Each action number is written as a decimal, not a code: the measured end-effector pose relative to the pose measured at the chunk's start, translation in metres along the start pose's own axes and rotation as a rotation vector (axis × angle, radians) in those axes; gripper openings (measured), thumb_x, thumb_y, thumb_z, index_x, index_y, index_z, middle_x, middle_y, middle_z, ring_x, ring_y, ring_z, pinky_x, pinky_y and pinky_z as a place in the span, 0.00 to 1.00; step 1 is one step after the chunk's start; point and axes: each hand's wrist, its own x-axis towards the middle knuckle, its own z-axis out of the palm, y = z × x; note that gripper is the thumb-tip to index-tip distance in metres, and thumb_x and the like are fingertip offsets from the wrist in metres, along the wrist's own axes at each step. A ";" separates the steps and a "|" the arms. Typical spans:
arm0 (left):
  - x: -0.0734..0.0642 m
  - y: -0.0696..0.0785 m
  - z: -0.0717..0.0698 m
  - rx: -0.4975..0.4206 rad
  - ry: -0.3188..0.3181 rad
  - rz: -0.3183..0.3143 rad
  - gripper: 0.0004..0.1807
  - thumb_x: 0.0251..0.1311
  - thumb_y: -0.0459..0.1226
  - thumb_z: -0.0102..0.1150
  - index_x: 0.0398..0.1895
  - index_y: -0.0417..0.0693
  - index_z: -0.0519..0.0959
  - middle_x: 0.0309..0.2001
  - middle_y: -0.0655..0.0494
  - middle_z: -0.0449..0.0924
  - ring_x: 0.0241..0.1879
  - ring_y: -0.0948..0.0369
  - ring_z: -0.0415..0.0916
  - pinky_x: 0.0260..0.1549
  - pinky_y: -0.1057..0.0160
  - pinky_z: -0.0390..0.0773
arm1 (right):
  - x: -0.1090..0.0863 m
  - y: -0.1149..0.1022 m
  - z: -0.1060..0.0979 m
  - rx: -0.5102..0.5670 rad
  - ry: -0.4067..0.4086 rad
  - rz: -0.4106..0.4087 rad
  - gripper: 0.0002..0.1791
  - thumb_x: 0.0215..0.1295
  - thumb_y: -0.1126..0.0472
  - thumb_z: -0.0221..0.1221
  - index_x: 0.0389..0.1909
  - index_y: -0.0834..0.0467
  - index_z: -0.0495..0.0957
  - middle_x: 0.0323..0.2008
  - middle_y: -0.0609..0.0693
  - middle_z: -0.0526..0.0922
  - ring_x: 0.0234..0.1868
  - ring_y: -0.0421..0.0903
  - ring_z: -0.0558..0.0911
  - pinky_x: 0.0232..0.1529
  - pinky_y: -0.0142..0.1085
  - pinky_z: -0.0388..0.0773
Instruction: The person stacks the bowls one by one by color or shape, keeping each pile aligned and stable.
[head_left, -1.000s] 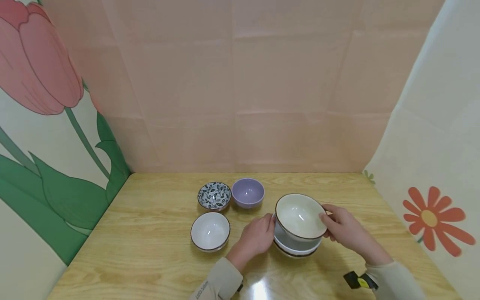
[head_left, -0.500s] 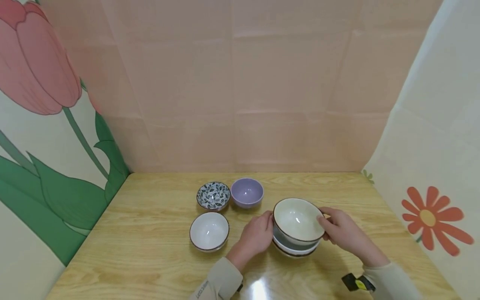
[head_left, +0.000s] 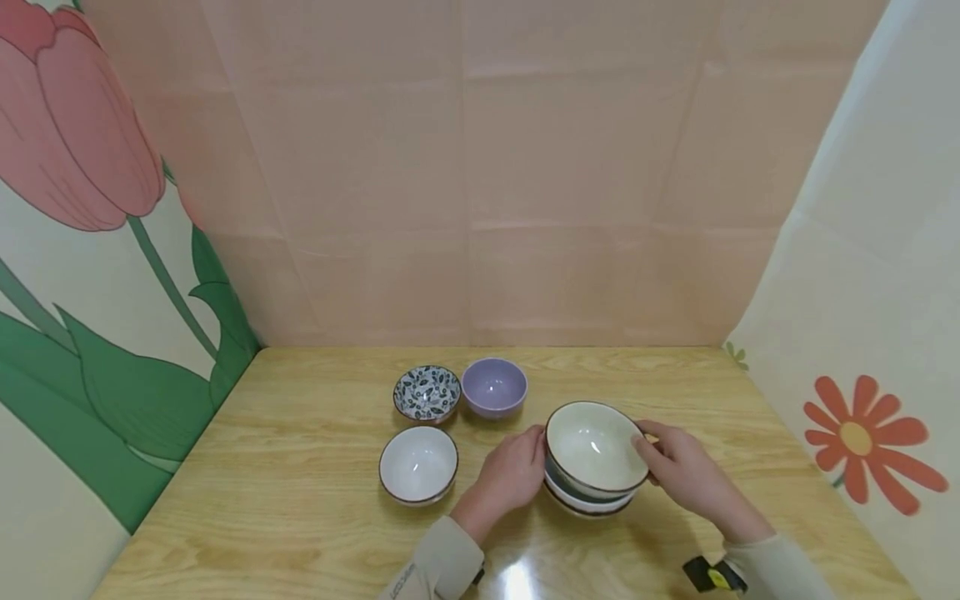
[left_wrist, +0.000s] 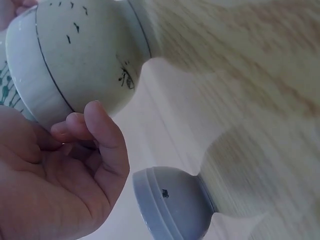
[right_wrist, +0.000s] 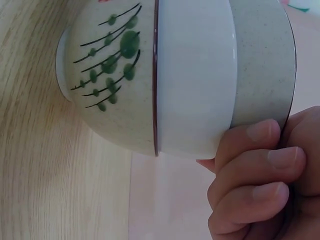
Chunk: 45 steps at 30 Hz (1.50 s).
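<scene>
A cream bowl with a brown rim (head_left: 596, 442) sits low inside a white bowl (right_wrist: 195, 75), and both are in a patterned bowl (right_wrist: 110, 85) with green leaf sprigs, which stands on the table. My right hand (head_left: 678, 467) pinches the top cream bowl's rim at its right, thumb inside and fingers curled under. At the stack's left side, my left hand (head_left: 510, 475) has its fingers curled at the white bowl's side. In the left wrist view the fingertips lie by the bottom bowl's dark rim, and the thumb is hidden.
Left of the stack stand a white bowl with a dark rim (head_left: 418, 465), a blue-and-white leaf-patterned bowl (head_left: 427, 393) and a purple bowl (head_left: 495, 388). The wooden table (head_left: 300, 500) meets a pink backdrop (head_left: 465, 208) behind and flowered side panels.
My right hand has lowered the cream bowl further into the white bowl, moving it slightly down and left in the head view. My left hand stays nearly in place.
</scene>
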 end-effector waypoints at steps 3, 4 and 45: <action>0.000 0.000 0.000 -0.003 -0.014 -0.009 0.21 0.78 0.44 0.37 0.62 0.52 0.77 0.54 0.53 0.84 0.53 0.52 0.82 0.49 0.52 0.81 | 0.000 0.001 0.002 -0.008 0.015 -0.002 0.23 0.79 0.58 0.49 0.62 0.74 0.70 0.22 0.50 0.79 0.21 0.39 0.75 0.20 0.32 0.74; 0.000 0.000 0.000 -0.005 -0.018 -0.014 0.21 0.78 0.44 0.36 0.63 0.52 0.77 0.55 0.53 0.84 0.53 0.52 0.81 0.50 0.52 0.81 | -0.001 0.001 0.002 -0.014 0.021 -0.004 0.23 0.78 0.58 0.49 0.62 0.74 0.70 0.26 0.52 0.81 0.24 0.39 0.77 0.22 0.31 0.76; 0.003 -0.004 -0.006 -0.250 -0.077 -0.027 0.23 0.79 0.42 0.35 0.62 0.43 0.77 0.59 0.50 0.81 0.62 0.52 0.76 0.63 0.53 0.74 | 0.000 -0.005 0.011 -0.202 0.078 0.036 0.23 0.77 0.58 0.50 0.59 0.74 0.73 0.47 0.68 0.83 0.41 0.54 0.85 0.34 0.45 0.84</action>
